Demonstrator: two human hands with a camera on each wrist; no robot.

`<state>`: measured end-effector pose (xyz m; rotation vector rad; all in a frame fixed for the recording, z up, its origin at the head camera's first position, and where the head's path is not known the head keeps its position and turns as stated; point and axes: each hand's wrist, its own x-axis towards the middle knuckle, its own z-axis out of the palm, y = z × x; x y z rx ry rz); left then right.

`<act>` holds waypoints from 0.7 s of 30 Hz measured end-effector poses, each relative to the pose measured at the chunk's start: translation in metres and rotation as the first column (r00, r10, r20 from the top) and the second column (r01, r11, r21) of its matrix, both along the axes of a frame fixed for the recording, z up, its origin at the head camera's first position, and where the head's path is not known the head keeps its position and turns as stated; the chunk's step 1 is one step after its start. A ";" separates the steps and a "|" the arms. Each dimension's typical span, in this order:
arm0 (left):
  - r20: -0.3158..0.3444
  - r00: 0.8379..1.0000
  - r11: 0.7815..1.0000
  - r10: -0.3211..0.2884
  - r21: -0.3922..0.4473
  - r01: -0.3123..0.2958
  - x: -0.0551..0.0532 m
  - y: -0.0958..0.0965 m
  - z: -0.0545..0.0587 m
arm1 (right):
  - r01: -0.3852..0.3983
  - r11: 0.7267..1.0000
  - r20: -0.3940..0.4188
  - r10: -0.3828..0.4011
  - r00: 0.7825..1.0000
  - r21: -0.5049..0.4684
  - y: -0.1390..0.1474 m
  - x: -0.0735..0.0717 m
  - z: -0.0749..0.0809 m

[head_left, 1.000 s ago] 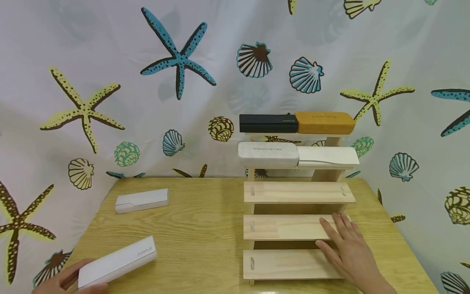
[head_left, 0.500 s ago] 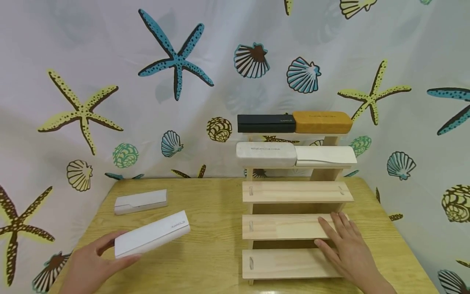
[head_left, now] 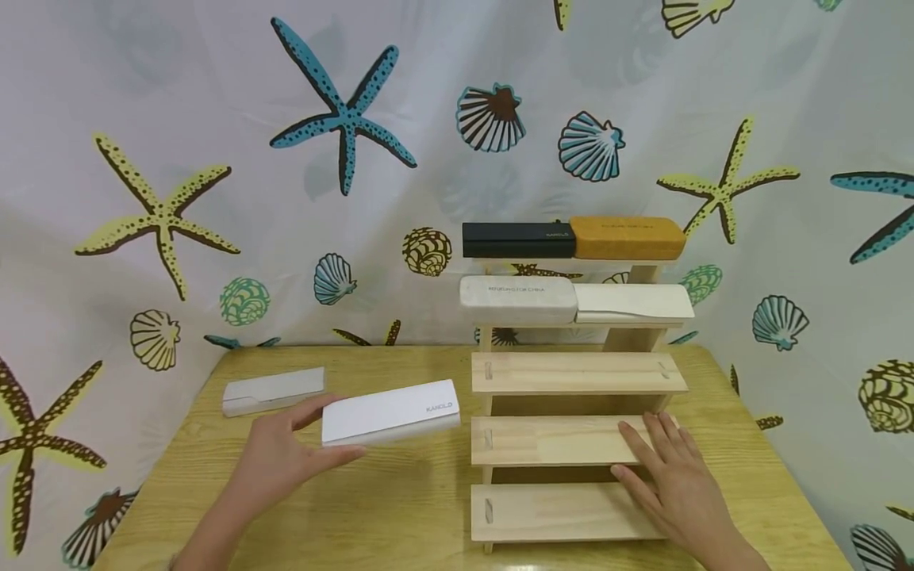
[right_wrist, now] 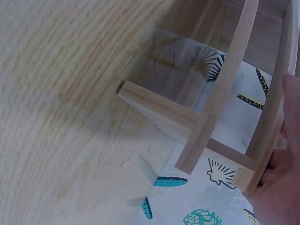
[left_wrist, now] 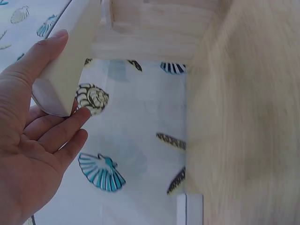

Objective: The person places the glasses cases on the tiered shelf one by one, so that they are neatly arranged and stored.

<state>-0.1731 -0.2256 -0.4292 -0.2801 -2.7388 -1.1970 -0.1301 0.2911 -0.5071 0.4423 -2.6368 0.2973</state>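
Note:
My left hand (head_left: pixel 286 452) pinches a white glasses case (head_left: pixel 391 414) by its left end, thumb along the front and fingers behind. The case is held up over the table, just left of a stepped wooden display rack (head_left: pixel 578 373); small lettering shows on its lid. In the left wrist view the thumb lies across the case (left_wrist: pixel 65 65) and the fingertips reach under its end. My right hand (head_left: pixel 674 476) holds the right end of the rack's second-lowest shelf, fingers over the top and thumb at the front edge. The right wrist view shows that hand (right_wrist: pixel 276 187) at the wooden frame.
The top shelf carries a black glasses case (head_left: pixel 517 240) and an orange one (head_left: pixel 628 238). Below them sit a pale grey case (head_left: pixel 517 299) and a white flap case (head_left: pixel 635 301). Another white case (head_left: pixel 274 390) lies on the table (head_left: pixel 385 523) at left. A patterned curtain hangs behind.
My left hand has carried the white glasses case rightward and up, from the front left to beside the rack, turning it more level. The right hand stays on the rack.

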 end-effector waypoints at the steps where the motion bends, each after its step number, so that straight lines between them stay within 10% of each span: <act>1: -0.006 1.000 1.000 -0.013 0.017 0.013 -0.002 0.005 0.002 | 0.001 1.000 0.001 0.000 1.000 -0.002 0.000 0.000 0.000; 21: -0.040 0.981 0.971 -0.192 0.138 0.196 -0.037 0.105 0.017 | 0.012 1.000 0.001 -0.012 1.000 -0.012 -0.001 0.001 -0.001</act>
